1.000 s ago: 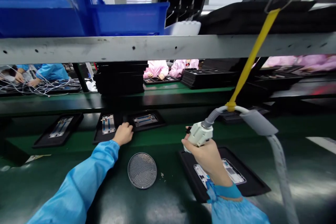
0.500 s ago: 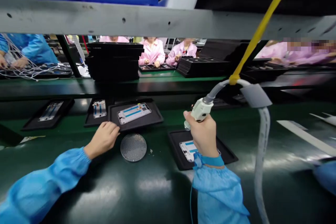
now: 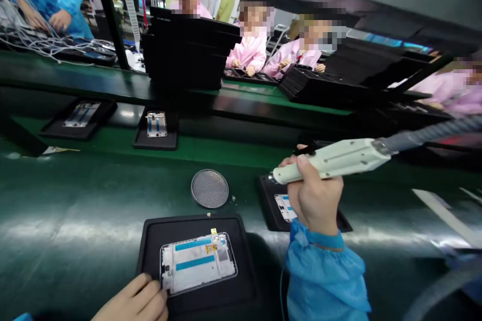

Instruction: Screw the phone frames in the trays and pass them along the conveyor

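Note:
My left hand point(image 3: 134, 301) sits at the bottom edge of the view, its fingers curled over the near part of a black tray point(image 3: 192, 224) and against the lower left corner of a white-backed phone frame point(image 3: 198, 263) lying in it. My right hand point(image 3: 314, 195) is closed around a white hose-fed hand tool point(image 3: 335, 160), held level with its tip pointing left. Beneath that hand, a second black tray point(image 3: 269, 205) holds another phone frame point(image 3: 284, 208), partly hidden. A round metal mesh disc point(image 3: 210, 188) lies on the green bench between the two trays.
Further along the green bench lie two more black trays point(image 3: 156, 125) point(image 3: 81, 115), each holding a phone frame. Tall stacks of black trays point(image 3: 184, 50) stand beyond them. Co-workers in pink and blue garments sit at the far benches, with a tangle of white cables point(image 3: 48, 45) at the upper left.
The view has tilted down and rolled. The tray under my left hand has come nearer to me, past the mesh disc. My right hand has swung the tool from upright to level.

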Motion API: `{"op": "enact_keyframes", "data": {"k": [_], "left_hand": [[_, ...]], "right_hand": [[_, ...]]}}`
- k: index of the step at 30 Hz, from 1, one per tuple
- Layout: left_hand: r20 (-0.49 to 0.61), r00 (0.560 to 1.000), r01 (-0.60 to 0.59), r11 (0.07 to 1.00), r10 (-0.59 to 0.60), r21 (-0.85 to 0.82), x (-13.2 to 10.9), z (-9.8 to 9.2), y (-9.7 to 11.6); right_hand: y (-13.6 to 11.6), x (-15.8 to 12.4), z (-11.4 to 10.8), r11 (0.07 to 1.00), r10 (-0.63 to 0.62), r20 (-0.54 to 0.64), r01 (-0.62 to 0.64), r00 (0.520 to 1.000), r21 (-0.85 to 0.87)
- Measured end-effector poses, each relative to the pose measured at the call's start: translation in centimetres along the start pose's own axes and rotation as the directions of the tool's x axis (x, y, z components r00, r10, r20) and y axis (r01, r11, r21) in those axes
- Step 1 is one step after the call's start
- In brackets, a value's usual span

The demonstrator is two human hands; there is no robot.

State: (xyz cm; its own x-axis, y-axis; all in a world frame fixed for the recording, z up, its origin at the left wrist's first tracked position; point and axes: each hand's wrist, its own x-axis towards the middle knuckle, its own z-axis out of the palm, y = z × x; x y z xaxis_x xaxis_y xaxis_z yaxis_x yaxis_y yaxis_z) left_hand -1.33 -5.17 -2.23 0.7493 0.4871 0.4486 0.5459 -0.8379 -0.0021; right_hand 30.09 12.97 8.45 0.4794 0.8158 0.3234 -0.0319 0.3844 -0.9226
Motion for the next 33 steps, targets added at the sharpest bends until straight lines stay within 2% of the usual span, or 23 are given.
{"op": "enact_keyframes", "data": {"k": [2, 5, 8, 11, 15, 22, 33], "left_hand": [[0.025, 1.0, -0.001, 1.0, 0.0, 0.029, 2.3, -0.4, -1.0], [0.126, 0.992, 0.01, 0.999, -0.016, 0.048, 4.8, -0.6, -2.5], [0.205, 0.979, 0.007, 1.0, -0.004, -0.011, 5.4, 0.1, -3.4], [0.219, 0.976, 0.008, 0.997, 0.01, -0.079, 5.0, 0.8, -3.8], [0.211, 0.977, 0.039, 0.991, -0.012, -0.127, 4.8, 1.1, -3.9], [0.179, 0.983, 0.052, 0.989, -0.027, -0.136, 5.0, 1.0, -3.9], [0.192, 0.981, 0.05, 0.989, -0.022, -0.142, 5.1, 1.1, -3.8]], "right_hand": [[0.4, -1.8, 2.2, 0.996, 0.065, 0.093, -0.069, 0.994, 0.048], [2.3, -4.2, 5.7, 0.987, 0.149, 0.233, -0.157, 0.961, 0.02], [4.8, -5.9, 8.5, 0.976, 0.21, 0.329, -0.215, 0.921, -0.021], [6.5, -6.8, 10.1, 0.967, 0.248, 0.367, -0.25, 0.896, -0.044], [7.3, -7.1, 10.4, 0.959, 0.282, 0.355, -0.272, 0.891, -0.08], [6.9, -7.2, 10.6, 0.949, 0.311, 0.307, -0.277, 0.899, -0.15], [8.2, -7.4, 10.4, 0.95, 0.31, 0.297, -0.28, 0.903, -0.139]]}}
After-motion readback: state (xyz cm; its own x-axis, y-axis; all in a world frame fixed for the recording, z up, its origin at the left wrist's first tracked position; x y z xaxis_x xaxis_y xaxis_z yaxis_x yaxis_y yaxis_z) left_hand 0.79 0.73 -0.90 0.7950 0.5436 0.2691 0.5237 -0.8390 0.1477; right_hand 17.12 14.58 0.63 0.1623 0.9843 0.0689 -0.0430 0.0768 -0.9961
